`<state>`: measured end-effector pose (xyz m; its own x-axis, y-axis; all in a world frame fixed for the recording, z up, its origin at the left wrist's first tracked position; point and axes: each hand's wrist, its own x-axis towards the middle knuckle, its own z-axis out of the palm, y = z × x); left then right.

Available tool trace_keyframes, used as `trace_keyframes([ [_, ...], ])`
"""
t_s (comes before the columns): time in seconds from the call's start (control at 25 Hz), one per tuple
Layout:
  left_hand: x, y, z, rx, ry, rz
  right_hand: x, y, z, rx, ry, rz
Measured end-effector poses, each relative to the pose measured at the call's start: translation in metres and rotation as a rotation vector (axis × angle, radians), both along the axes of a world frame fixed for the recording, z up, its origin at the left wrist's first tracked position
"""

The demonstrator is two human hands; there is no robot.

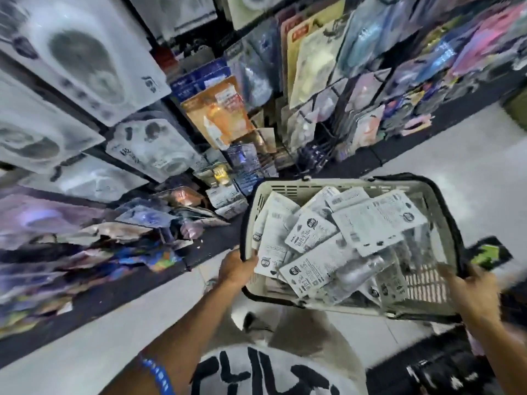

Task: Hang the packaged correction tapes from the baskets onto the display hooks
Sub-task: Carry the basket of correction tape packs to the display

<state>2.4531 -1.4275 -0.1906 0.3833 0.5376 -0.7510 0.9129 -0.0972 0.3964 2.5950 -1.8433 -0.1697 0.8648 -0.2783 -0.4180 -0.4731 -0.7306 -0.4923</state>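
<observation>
A beige plastic basket [425,286] with black handles is held in the air at centre right, tilted. Several white packaged correction tapes [336,238] lie piled inside it. My left hand [238,269] grips the basket's left rim, fingers curled over the edge. My right hand [470,292] grips the right rim and the black handle. The display hooks [322,132] with hanging packages fill the wall ahead; the view is blurred.
Large white packages [79,61] hang at upper left, coloured packets [427,67] at upper right. More packets [85,238] crowd the low left racks. Pale floor [456,161] lies beyond the basket. A black object with a green patch [489,253] sits at right.
</observation>
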Motion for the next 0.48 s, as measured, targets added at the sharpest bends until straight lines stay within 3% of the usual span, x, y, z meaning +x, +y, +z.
trace_keyframes([
  [0.28,-0.177,0.064,-0.023,0.092,0.223,0.350,-0.053,0.151,-0.072,0.062,0.097,0.332],
  [0.48,-0.289,0.112,-0.137,0.128,0.259,0.505,-0.139,0.238,-0.191,0.108,0.119,0.354],
])
